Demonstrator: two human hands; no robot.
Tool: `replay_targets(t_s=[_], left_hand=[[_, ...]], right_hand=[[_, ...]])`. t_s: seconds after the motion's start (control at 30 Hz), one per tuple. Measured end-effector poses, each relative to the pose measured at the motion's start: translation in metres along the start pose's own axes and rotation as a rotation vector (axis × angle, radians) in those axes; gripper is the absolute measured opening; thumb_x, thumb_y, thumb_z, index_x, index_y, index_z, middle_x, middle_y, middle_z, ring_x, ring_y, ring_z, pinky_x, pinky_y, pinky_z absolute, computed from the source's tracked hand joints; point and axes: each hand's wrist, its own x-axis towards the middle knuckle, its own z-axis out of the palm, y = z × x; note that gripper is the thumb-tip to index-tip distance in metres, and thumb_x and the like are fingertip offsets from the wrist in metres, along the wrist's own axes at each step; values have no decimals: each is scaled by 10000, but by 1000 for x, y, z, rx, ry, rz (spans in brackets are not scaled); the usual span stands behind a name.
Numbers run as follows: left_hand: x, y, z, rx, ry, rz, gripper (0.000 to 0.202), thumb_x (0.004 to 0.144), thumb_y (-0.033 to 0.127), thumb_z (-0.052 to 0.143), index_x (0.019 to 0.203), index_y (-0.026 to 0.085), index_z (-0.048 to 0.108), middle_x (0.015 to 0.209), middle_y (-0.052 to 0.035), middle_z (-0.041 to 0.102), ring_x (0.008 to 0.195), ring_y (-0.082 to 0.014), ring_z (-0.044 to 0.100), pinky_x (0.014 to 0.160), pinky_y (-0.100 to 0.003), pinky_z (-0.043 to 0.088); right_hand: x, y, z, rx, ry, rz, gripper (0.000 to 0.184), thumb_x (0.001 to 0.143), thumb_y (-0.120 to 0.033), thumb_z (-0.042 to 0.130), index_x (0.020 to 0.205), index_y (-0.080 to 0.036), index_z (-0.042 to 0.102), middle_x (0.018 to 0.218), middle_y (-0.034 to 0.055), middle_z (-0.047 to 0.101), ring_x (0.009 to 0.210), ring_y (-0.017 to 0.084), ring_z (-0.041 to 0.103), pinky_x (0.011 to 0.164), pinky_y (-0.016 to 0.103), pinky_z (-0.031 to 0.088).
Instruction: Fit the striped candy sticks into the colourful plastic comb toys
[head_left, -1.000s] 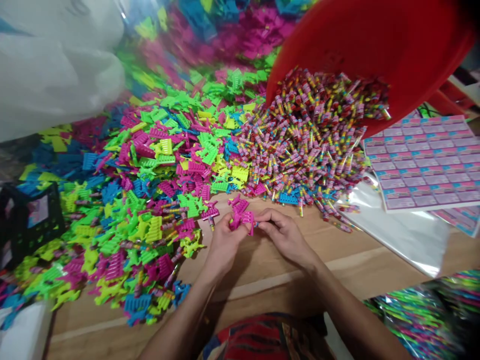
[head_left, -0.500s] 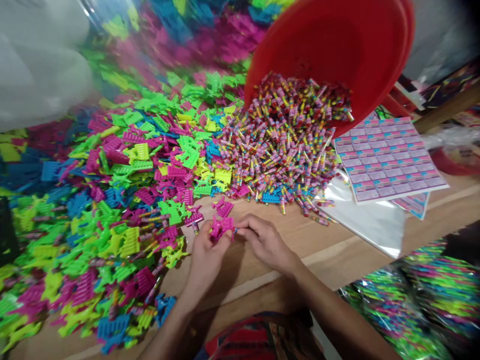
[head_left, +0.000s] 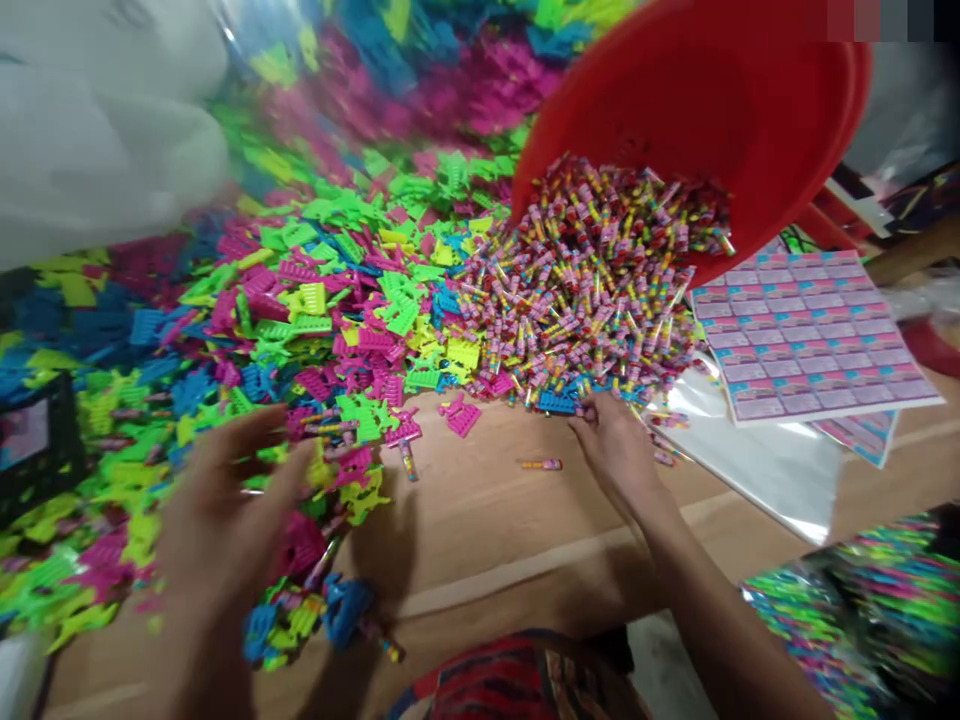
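Far left, a black plastic crate (head_left: 37, 450) at the frame's edge, a printed card showing through its side. Above it, a bulging white plastic sack (head_left: 97, 120) beside the heap. Across the left and middle of the wooden surface (head_left: 480, 540), a deep heap of neon comb-shaped plastic pieces (head_left: 300, 330) in magenta, lime, yellow and blue, with loose candy tubes mixed in along its near edge. Over that heap, the left hand (head_left: 225, 500), blurred, raised and open, fingers spread, gripping nothing as far as the blur allows. Just beyond it, a small cluster of blue and lime pieces on the bare wood. Toward the middle, a magenta piece (head_left: 463, 420) flat on the wood just off the heap, and further right a single candy tube (head_left: 540, 464) lying alone. Next, a mound of striped candy tubes (head_left: 592, 300) spilling from a tilted red plastic basin (head_left: 697, 100) above it. At the mound's near edge, the right hand (head_left: 619, 450), fingers curled closed, fingertips (head_left: 583, 410) pinching something small, probably a candy tube, though too hidden to be sure. To the right, a clear plastic sheet (head_left: 750, 470) partly under a printed sticker sheet (head_left: 810, 335) with rows of pink labels. Lower right, a pile of shiny striped packets (head_left: 847, 600) past the surface's edge.
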Motion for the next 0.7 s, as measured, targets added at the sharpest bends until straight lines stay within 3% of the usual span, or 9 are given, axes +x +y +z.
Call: replay_targets(t_s=[0.1, 0.17, 0.27, 0.37, 0.47, 0.6, 0.7], left_hand=[[-9, 25, 75, -84, -238, 282, 244, 876, 385, 615, 1043, 218, 675, 1028, -67, 702, 955, -262, 652, 835, -418, 539], [-8, 31, 120, -28, -355, 395, 253, 902, 268, 581, 1123, 170, 657, 1091, -118, 674, 1031, -269, 621, 924, -427, 500], [-1, 31, 160, 190, -374, 426, 313, 884, 237, 625, 1175, 122, 635, 1116, -166, 606, 1079, -312, 558, 935, -440, 459], [5, 27, 172, 296, -390, 424, 271, 827, 270, 714, 1058, 137, 665, 1075, -156, 579, 1060, -332, 524, 889, -430, 440], [6, 24, 172, 234, -387, 396, 251, 774, 276, 763, 963, 163, 644, 1033, -117, 581, 1010, -299, 530, 848, -394, 427], [-8, 24, 173, -234, -489, 112, 207, 759, 243, 739, 885, 183, 587, 756, 0, 577, 711, -176, 529, 681, -294, 391], [-23, 29, 171, -692, -570, -140, 302, 689, 263, 788, 916, 170, 612, 760, 16, 618, 657, -130, 534, 657, -259, 398]], right_hand=[[-6, -1, 10, -11, 49, -22, 258, 892, -258, 554, 1115, -142, 615, 950, 136, 651, 867, 289, 617, 744, 389, 482], [-8, 2, 14, 54, 81, -62, 313, 894, -272, 543, 1172, -143, 609, 963, 129, 633, 848, 273, 612, 759, 400, 500], [-9, 4, 16, 242, 124, -32, 383, 898, -329, 544, 1224, -142, 617, 940, 99, 606, 769, 224, 594, 739, 390, 532], [-11, -3, 12, 480, 116, 120, 465, 891, -404, 582, 1274, -141, 613, 926, 85, 625, 741, 195, 595, 725, 369, 548], [-16, -22, 5, 695, -29, 207, 522, 868, -442, 635, 1308, -162, 602, 981, 92, 670, 813, 203, 634, 762, 365, 557], [-23, -53, 7, 886, -311, 161, 423, 904, -445, 612, 1252, -206, 637, 1045, 81, 690, 898, 204, 648, 782, 345, 554], [-28, -71, 15, 964, -408, 91, 344, 952, -419, 546, 1208, -207, 637, 1023, 66, 688, 879, 185, 640, 803, 337, 540]])
